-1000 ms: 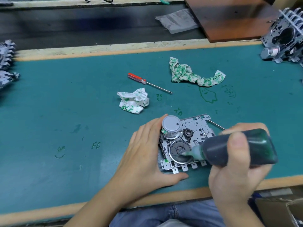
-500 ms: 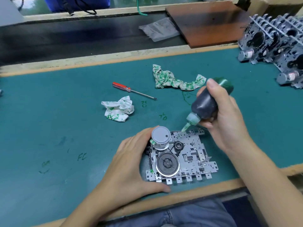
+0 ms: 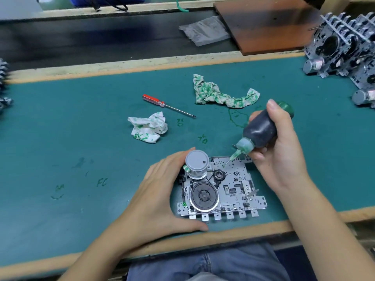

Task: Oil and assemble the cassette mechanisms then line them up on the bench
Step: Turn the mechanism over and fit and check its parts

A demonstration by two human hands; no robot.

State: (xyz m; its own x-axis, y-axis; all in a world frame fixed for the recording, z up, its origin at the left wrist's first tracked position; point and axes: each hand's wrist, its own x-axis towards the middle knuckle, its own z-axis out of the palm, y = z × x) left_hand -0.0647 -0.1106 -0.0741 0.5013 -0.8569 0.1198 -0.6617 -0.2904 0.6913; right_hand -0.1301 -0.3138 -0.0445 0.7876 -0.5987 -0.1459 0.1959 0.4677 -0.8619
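A metal cassette mechanism lies flat on the green bench mat near the front edge, with a grey motor cylinder and a black flywheel on its left half. My left hand curls round the mechanism's left side, thumb along its front edge. My right hand grips a dark oil bottle, tilted nozzle-down. The green nozzle tip touches the plate near the mechanism's far edge, where a small green drop shows.
A red-handled screwdriver and two green-stained rags lie on the mat beyond the mechanism. Several finished mechanisms stand lined up at the far right, and more show at the left edge. A brown board lies behind.
My right hand lifted the bottle from the flywheel hub, swung it upright and away, and now sets the nozzle on the plate's far edge. My left hand kept its hold.
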